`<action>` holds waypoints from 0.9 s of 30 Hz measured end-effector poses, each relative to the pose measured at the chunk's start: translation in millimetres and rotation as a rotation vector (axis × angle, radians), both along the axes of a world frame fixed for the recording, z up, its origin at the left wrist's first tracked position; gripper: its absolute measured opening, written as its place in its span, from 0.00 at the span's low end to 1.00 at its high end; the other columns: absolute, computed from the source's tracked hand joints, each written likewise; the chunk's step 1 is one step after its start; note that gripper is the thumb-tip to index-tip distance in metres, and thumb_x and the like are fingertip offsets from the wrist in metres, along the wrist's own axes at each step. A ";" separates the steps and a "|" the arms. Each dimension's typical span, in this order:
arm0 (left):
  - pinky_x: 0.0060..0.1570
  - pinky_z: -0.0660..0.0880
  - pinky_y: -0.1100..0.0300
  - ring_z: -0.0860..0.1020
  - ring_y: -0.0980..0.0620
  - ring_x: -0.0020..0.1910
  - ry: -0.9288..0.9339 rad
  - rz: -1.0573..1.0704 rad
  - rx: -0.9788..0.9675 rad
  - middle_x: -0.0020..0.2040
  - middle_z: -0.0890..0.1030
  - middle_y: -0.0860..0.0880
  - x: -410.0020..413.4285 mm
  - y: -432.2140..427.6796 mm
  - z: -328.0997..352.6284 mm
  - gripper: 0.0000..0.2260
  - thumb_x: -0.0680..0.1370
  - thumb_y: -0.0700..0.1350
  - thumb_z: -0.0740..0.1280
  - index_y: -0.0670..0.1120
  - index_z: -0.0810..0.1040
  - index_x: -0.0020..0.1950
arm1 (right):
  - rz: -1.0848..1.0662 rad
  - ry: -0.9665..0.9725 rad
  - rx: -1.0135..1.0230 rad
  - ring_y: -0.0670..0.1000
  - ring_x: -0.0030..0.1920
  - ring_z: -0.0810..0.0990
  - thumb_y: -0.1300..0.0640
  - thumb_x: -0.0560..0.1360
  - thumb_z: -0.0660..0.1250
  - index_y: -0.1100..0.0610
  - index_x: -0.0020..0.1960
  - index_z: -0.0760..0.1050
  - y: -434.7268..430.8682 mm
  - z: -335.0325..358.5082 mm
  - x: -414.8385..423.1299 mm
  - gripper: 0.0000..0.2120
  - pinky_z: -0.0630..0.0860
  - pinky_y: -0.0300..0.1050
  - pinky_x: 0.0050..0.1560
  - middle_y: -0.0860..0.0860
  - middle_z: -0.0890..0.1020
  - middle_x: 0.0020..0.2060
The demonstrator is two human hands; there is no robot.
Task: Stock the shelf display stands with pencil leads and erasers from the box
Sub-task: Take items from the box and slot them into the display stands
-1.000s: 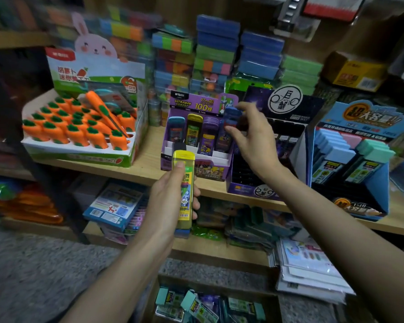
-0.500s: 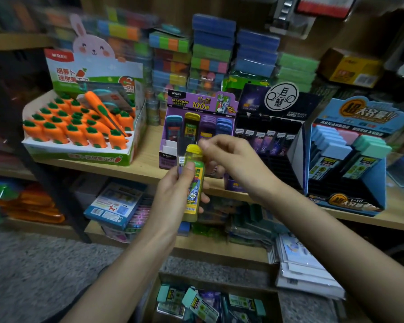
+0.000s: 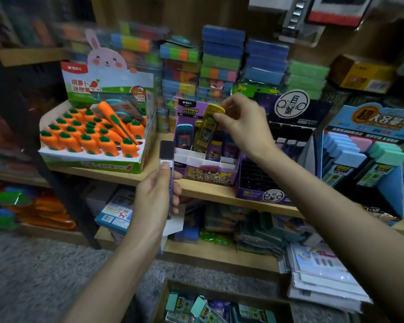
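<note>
Placement step, judged from the layout: right hand [image 3: 245, 129] is over the purple display stand [image 3: 208, 170], and its fingers [image 3: 229, 102] and thumb pinch the cap end of a yellow lead case [image 3: 208, 130]. The case hangs from the fingertips toward 7 o'clock, so it lies at 8 to 9 o'clock from the palm. Its long axis is tilted, cap at 1 o'clock and base at 7 o'clock. The base points down into the stand's middle compartments; blur hides whether it has bottomed out. The coming move likely turns on this: the base must go straight down along that axis into a free slot, with the tilt taken out. The right hand is the nearer one to the stand. The left hand [image 3: 154, 199] is at 8 o'clock from the stand, in front of the shelf [image 3: 219, 194] edge. It grips a dark lead case [image 3: 166, 150] with the thumb pressed on its face, long axis upright from 12 to 6 and top end clear of the fist. The box [image 3: 163, 297] is at 6 o'clock, low in view, with more stock inside.
</note>
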State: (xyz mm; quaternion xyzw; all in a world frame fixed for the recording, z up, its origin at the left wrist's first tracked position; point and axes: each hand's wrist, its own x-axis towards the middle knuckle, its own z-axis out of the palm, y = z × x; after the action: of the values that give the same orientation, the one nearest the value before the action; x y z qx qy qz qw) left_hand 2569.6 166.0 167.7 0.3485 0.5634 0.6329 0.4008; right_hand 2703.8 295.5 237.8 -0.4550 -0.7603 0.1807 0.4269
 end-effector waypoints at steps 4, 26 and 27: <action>0.20 0.66 0.67 0.68 0.60 0.22 0.005 -0.056 0.020 0.24 0.72 0.55 2.1 -1.3 -1.7 0.16 0.81 0.51 0.56 0.44 0.77 0.44 | -0.030 -0.125 0.120 0.54 0.44 0.79 0.56 0.75 0.68 0.59 0.51 0.75 10.3 -16.3 -13.6 0.08 0.76 0.52 0.47 0.53 0.82 0.43; 0.26 0.71 0.65 0.74 0.57 0.26 0.046 -0.282 0.136 0.29 0.78 0.51 55.7 5.9 5.5 0.10 0.80 0.48 0.59 0.48 0.76 0.42 | 0.386 0.367 -0.504 0.45 0.26 0.74 0.62 0.78 0.63 0.72 0.42 0.70 -80.7 -24.5 42.2 0.12 0.71 0.34 0.29 0.57 0.72 0.28; 0.27 0.71 0.66 0.75 0.58 0.28 0.070 -0.304 0.145 0.30 0.78 0.52 61.0 7.7 5.2 0.10 0.80 0.48 0.60 0.49 0.76 0.42 | 0.350 0.372 -0.501 0.48 0.28 0.74 0.62 0.77 0.63 0.75 0.44 0.69 -80.7 -25.8 49.5 0.14 0.71 0.35 0.30 0.60 0.72 0.31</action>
State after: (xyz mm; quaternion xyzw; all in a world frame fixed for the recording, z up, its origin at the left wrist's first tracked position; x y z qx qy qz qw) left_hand 2630.6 173.7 172.9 0.4795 0.4704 0.5915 0.4461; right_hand 2753.3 214.9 212.0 -0.3675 -0.6683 0.5116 0.3958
